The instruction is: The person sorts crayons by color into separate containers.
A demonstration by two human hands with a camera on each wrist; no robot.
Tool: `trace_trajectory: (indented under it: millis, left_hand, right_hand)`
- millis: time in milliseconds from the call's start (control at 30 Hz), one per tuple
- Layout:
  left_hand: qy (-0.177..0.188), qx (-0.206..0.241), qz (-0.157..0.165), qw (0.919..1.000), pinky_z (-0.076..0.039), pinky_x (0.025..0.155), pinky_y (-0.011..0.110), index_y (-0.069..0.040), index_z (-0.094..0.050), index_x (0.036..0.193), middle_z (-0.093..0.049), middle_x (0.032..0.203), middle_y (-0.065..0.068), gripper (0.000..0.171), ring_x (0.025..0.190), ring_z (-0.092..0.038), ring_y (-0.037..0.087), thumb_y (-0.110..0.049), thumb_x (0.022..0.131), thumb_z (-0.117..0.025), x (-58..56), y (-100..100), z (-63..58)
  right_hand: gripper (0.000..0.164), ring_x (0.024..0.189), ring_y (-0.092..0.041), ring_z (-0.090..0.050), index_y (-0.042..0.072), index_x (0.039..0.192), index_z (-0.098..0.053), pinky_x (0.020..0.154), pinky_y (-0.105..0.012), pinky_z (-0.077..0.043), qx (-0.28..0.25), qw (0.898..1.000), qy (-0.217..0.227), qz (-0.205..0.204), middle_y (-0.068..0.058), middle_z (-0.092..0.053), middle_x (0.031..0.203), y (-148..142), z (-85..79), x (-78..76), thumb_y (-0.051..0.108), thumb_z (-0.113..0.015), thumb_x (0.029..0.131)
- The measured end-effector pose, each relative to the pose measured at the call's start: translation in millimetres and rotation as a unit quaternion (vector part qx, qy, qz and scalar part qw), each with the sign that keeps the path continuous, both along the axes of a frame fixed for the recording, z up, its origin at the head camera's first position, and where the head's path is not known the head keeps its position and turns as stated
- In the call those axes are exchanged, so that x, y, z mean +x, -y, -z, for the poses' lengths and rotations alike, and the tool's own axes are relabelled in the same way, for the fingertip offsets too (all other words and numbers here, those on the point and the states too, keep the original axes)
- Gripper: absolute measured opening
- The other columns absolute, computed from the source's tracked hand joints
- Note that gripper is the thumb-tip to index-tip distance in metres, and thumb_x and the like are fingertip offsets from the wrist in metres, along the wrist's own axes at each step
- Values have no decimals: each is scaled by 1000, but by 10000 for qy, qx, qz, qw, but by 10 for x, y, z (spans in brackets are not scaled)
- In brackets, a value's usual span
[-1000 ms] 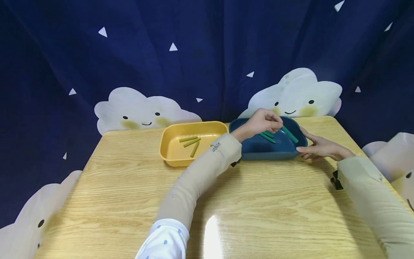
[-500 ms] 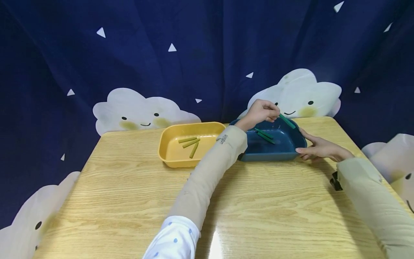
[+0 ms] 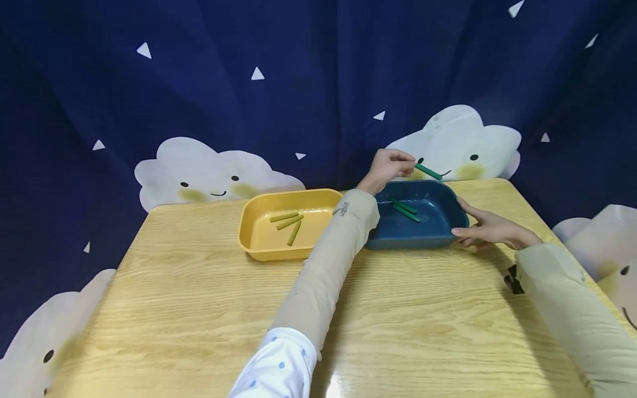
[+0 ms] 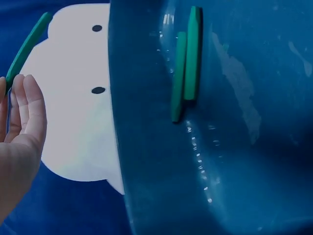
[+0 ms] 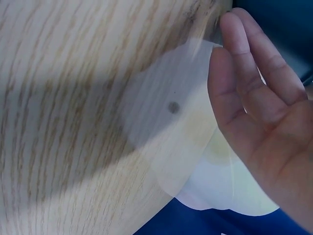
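Observation:
In the head view my left hand (image 3: 390, 166) is raised over the far left rim of the blue tub (image 3: 428, 241), pinching a green crayon (image 3: 429, 171) by one end. The crayon slants down to the right, and its free end also shows in the left wrist view. Two more green crayons (image 4: 191, 58) lie side by side on the tub floor. My right hand (image 3: 490, 228) holds the tub at its near right corner, thumb on the front wall and index finger along the right side. Its other fingers (image 5: 259, 68) are slightly bent beside the tub.
A yellow tub (image 3: 271, 255) with three olive-yellow crayons (image 3: 289, 222) stands left of the blue one. Both sit at the back of a wooden table (image 3: 199, 320). A dark blue curtain (image 3: 318, 83) with clouds hangs close behind. My left forearm overlaps the yellow tub's right end.
My left hand has lifted the green crayon up out of the blue tub and moved it back and to the left. My right hand has kept its place at the tub's corner.

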State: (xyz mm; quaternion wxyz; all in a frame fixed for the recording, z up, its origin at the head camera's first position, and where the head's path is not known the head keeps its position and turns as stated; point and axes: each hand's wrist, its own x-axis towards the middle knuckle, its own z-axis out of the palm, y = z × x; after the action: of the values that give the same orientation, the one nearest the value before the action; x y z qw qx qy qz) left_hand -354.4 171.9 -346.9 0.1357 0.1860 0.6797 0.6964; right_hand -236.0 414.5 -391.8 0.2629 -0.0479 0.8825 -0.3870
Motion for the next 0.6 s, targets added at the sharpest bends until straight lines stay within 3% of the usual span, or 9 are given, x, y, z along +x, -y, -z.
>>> trace_trajectory:
  millis: [100, 233, 367, 467, 600]
  left_hand:
    - [233, -78, -42, 9997, -53, 67, 24, 11, -64, 102, -65, 86, 15, 21, 73, -63, 20, 2, 83, -62, 14, 16, 52]
    - [840, -630, 12, 9945, -53, 62, 25, 10, -65, 96, -66, 86, 19, 16, 63, -61, 16, 2, 84, -62, 35, 42, 93]
    - [1435, -1447, 127, 9789, -53, 59, 26, 9, -66, 91, -65, 76, 17, 12, 56, -58, 16, 0, 83, -62, 38, 95, 88]
    - [1678, -2002, 260, 9649, -52, 59, 25, 8, -66, 93, -63, 70, 13, 14, 55, -57, 16, -2, 85, -62, 30, 132, 68]
    - [1786, -2476, 304, 9518, -51, 62, 24, 6, -65, 103, -66, 82, 14, 20, 58, -58, 15, -6, 88, -59, 23, 160, 48]
  right_hand:
    - [91, 94, -32, -61, 26, 140, 23, 76, -47, -49, -49, 10000, -10, -3, -23, -62, 107, 25, 12, 16, 34, -54, 92]
    - [92, 93, -31, -61, 26, 140, 23, 77, -47, -49, -50, 10000, -25, -5, -22, -62, 107, 47, 4, 36, 34, -54, 91]
    - [91, 93, -32, -61, 25, 140, 23, 77, -47, -49, -13, 10000, -33, -33, -23, -62, 107, 75, -24, 25, 34, -54, 92]
    - [91, 94, -32, -61, 26, 139, 24, 77, -47, -49, 19, 10000, -8, -35, -22, -62, 106, 98, -40, 17, 34, -53, 92]
    - [91, 94, -32, -61, 25, 139, 24, 77, -47, -49, 34, 10000, 0, -58, -23, -62, 107, 120, -48, 3, 34, -53, 92]
